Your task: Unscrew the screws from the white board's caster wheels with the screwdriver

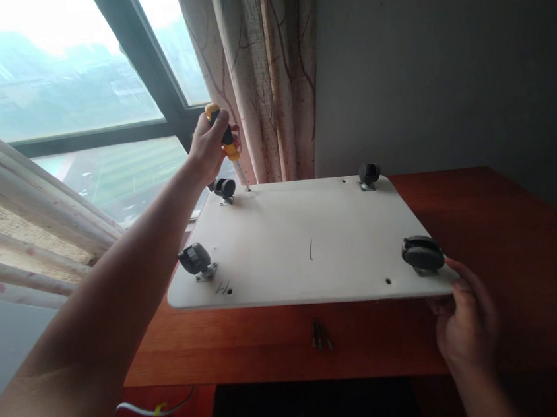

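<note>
My left hand (214,139) is wrapped round the handle of a yellow and black screwdriver (230,148). The screwdriver's tip reaches down to the far left hole of a white board (283,248). My right hand (466,318) grips the board's near right corner, thumb and fingers on its edge. Black casters stand at the corners: far left (224,188), far right (369,174), near left (196,259) and near right (423,254). Other small holes and pen marks show on the board.
Several screws (320,335) lie on the reddish wooden table (273,348) in front of the board. Behind are a window (140,170) and a curtain (265,84). A white cable (140,410) runs below the table's front left.
</note>
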Demonstrator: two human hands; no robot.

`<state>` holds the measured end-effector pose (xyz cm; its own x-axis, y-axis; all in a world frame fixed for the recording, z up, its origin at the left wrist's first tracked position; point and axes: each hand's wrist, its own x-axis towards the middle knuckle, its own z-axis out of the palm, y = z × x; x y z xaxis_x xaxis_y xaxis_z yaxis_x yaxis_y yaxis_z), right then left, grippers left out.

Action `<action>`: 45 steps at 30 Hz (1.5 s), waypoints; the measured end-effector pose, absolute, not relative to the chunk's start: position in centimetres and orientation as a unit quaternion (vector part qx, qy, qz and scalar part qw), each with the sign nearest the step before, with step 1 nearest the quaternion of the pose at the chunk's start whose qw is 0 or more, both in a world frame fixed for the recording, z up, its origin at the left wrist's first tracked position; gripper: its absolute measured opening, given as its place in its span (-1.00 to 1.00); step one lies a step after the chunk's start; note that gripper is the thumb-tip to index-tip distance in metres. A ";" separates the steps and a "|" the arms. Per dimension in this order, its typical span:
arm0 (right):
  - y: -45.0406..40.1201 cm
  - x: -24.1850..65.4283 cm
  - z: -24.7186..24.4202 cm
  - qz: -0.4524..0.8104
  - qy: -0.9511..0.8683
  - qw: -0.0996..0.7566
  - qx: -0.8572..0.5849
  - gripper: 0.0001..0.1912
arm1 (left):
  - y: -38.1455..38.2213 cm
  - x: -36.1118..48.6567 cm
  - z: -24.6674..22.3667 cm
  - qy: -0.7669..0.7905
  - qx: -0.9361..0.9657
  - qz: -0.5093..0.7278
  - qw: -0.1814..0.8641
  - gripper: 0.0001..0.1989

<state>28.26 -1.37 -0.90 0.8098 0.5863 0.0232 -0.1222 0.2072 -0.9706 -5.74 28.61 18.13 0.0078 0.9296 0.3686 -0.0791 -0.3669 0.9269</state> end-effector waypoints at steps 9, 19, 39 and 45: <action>-1.5 28.3 -1.0 0.235 -0.211 0.746 -0.587 -0.55 | 29.1 -5.6 18.0 0.342 0.568 0.606 0.440 -0.60; -1.6 28.3 -0.8 0.235 -0.219 0.739 -0.593 -0.55 | 29.5 -5.6 17.8 0.343 0.562 0.617 0.431 -0.72; -1.3 28.4 -1.1 0.240 -0.210 0.746 -0.585 -0.53 | 28.8 -4.8 18.6 0.362 0.581 0.571 0.452 -0.60; -1.3 28.3 -1.1 0.230 -0.216 0.742 -0.591 -0.55 | 28.7 -5.3 18.8 0.369 0.580 0.568 0.453 -0.59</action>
